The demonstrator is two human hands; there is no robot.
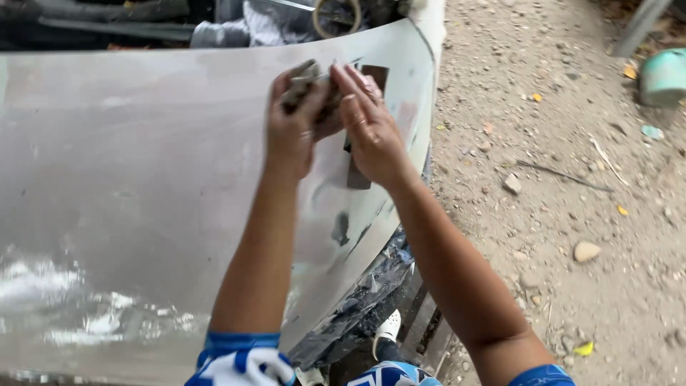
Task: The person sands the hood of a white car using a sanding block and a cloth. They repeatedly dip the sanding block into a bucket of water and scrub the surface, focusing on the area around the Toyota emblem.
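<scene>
Hands (336,121) on perhaps gritty pad (304,82)

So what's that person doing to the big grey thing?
A person is leaning over a big grey car panel outdoors and pressing a small greyish sanding pad against it with both hands. The left hand grips the pad, and the right hand lies flat beside and partly over it. The panel looks dull and patchy, with darker bare spots near the hands and a wet shine at the lower left. Beside it is dirt ground scattered with stones.
</scene>
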